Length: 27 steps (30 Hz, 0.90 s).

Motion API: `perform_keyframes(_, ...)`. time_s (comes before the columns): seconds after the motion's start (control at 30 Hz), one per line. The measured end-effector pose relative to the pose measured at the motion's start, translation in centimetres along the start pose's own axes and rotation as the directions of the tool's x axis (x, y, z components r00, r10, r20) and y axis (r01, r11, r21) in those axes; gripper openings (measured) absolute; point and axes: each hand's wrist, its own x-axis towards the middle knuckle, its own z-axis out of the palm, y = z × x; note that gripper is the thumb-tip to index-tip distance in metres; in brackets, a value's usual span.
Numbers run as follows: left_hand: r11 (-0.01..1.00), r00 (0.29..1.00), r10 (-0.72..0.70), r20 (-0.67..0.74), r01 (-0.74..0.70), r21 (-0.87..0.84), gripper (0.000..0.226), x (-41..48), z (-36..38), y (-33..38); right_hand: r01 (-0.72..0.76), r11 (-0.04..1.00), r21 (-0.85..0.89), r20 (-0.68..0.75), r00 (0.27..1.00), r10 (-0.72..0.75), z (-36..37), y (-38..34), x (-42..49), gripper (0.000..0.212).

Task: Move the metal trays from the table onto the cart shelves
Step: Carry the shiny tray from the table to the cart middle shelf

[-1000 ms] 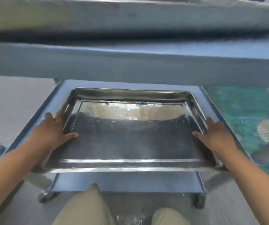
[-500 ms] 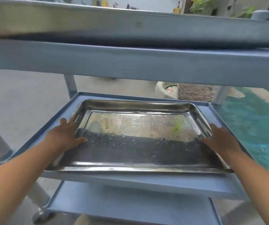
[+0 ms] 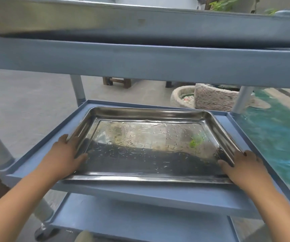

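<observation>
A wet metal tray [image 3: 149,147] lies on the middle shelf [image 3: 158,193] of a blue cart, a little askew. My left hand [image 3: 65,154] grips its left rim, thumb inside the tray. My right hand [image 3: 242,165] grips the right rim near the front corner, thumb inside too. A second metal tray [image 3: 105,20] rests on the top shelf [image 3: 140,58], seen from the side just above.
The cart's bottom shelf [image 3: 132,220] shows below, with a caster wheel [image 3: 43,232] at the lower left. Grey cart posts [image 3: 77,89] stand at the back corners. Behind the cart are stone planters [image 3: 212,99] and a teal floor patch [image 3: 277,137].
The tray has slid further back onto the middle shelf with both hands still on its rims. The view has risen, so the planters behind the cart now show.
</observation>
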Motion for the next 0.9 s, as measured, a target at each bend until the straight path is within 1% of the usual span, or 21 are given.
perform_keyframes(0.1, 0.998, 1.0, 0.008, -0.002, -0.008, -0.067, 0.079, -1.1, -0.2, -0.1, 0.037, 0.999, 0.034, -0.033, 0.999, -0.036, -0.2, 0.2, -1.3, 0.072)
perform_keyframes(0.17, 0.998, 1.0, -0.01, 0.018, 0.011, -0.062, 0.094, -1.6, -0.4, 0.0, 0.054, 0.997, 0.046, -0.055, 0.997, -0.052, 0.0, 0.2, -1.6, 0.07)
perform_keyframes(0.23, 0.999, 0.999, -0.012, 0.04, 0.014, -0.037, 0.109, -1.9, -0.5, 0.2, 0.056, 0.997, 0.055, -0.046, 0.998, -0.053, 0.1, 0.1, -1.5, 0.07)
perform_keyframes(0.3, 0.999, 0.999, -0.008, 0.051, 0.01, -0.033, 0.116, -2.0, -0.6, 0.4, 0.059, 0.997, 0.055, -0.036, 0.998, -0.057, 0.1, 0.1, -1.1, 0.07)
perform_keyframes(0.43, 0.999, 0.998, -0.022, 0.063, 0.024, -0.032, 0.114, -2.4, -1.0, 1.1, 0.072, 0.994, 0.078, -0.024, 0.997, -0.07, 0.2, 0.1, -0.2, 0.067)
perform_keyframes(0.6, 0.999, 0.998, -0.035, 0.052, 0.036, -0.031, 0.104, -2.8, -1.3, 1.8, 0.084, 0.989, 0.123, 0.005, 0.996, -0.085, 0.2, -0.3, 1.1, 0.062)
perform_keyframes(0.73, 1.0, 0.999, -0.022, 0.04, 0.022, 0.008, 0.096, -2.8, -1.0, 1.8, 0.099, 0.987, 0.13, -0.012, 0.995, -0.098, 0.1, -0.6, 2.0, 0.061)
perform_keyframes(0.83, 0.999, 0.999, -0.031, 0.029, 0.03, 0.018, 0.097, -2.9, -0.9, 1.8, 0.109, 0.982, 0.153, -0.011, 0.994, -0.108, 0.1, -0.8, 2.7, 0.063)
perform_keyframes(0.9, 0.999, 0.999, -0.04, 0.032, 0.039, 0.026, 0.103, -2.9, -0.9, 1.8, 0.121, 0.979, 0.167, -0.02, 0.993, -0.119, 0.2, -1.0, 3.1, 0.063)
